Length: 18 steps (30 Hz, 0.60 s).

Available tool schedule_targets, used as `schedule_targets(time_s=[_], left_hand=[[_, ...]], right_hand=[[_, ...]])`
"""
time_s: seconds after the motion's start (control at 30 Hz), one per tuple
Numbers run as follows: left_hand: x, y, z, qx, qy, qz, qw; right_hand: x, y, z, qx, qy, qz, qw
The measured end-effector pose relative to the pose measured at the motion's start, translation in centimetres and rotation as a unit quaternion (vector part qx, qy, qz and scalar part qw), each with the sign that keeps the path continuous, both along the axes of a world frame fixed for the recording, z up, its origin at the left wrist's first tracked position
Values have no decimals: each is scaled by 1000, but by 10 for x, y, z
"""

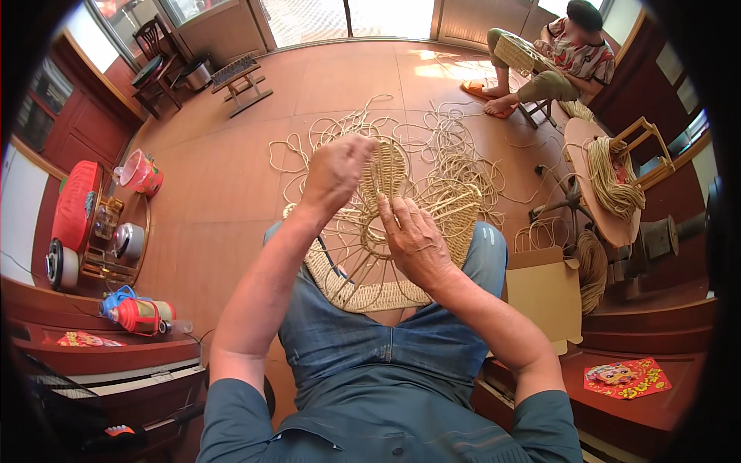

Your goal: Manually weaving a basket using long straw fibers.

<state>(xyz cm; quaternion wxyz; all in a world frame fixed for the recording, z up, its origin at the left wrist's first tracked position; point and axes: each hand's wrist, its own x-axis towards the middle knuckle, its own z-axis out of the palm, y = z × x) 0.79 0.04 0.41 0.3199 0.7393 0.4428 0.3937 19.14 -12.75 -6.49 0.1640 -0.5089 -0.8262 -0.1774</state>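
Note:
Across my lap lies a partly woven frame [370, 295] of tan cord, with a wide curved band, bare spokes and a small ring in the middle. An oval woven panel [388, 166] rises from its far side. My left hand [337, 176] is closed in a fist just left of this panel; whatever sits in its fingers is hidden. Lower down, my right hand [419, 241] grips the frame beside the ring, its fingers laid over the spokes and its thumb out of sight. Loose tan cord [463, 166] spreads in loops on the floor beyond.
At the far right a seated person [583, 58] holds another woven piece. A board with a coil of cord [614, 177] stands to the right, near an open cardboard box [544, 297]. Leftward are a red bucket [141, 173], a red thermos [141, 314] and a low stool [238, 77].

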Motion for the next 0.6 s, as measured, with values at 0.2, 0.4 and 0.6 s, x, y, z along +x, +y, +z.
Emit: schedule_targets(time_s=[0.2,0.4,0.6], left_hand=[[-5,-35,-4,-149,-146,28,978],[23,-29,-26,-30,30,89,995],[43,-10,-19,-113,-23,104,988]], right_hand=[[3,-1,-2,-14,38,14,999],[6,-1,-5,-10,36,11,999],[5,-1,-6,-8,46,23,999]])
